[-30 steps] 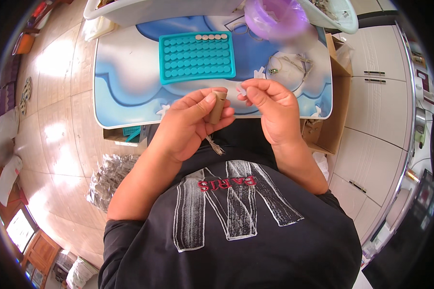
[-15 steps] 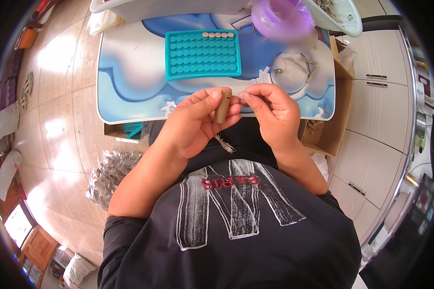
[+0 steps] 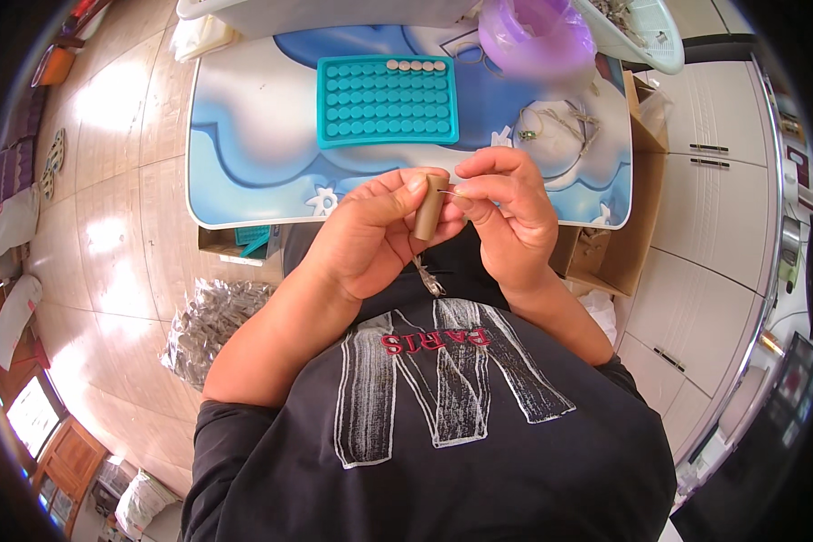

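Note:
My left hand (image 3: 366,221) is closed around a short brown cardboard tube (image 3: 429,212), held nearly upright with a small dark slot near its top. From that slot a thin pale strand (image 3: 447,191) runs to my right hand (image 3: 515,221), whose thumb and a finger pinch it beside the tube. Whether the strand is thread or wire is too fine to tell. A bunch of thin pale strings (image 3: 431,279) dangles below my left hand, in front of my shirt.
On the blue-and-white table (image 3: 244,185) lies a teal tray (image 3: 321,113) of round hollows, several holding whitish discs (image 3: 415,66). Coiled cord (image 3: 560,126) and a purple bag-lined container (image 3: 533,36) are at the right. Silvery packets (image 3: 208,334) pile on the floor at left.
My right hand has shifted slightly and turned, and the thin strand now shows between it and the slot. The tube has tilted a little. The whole view has shifted slightly.

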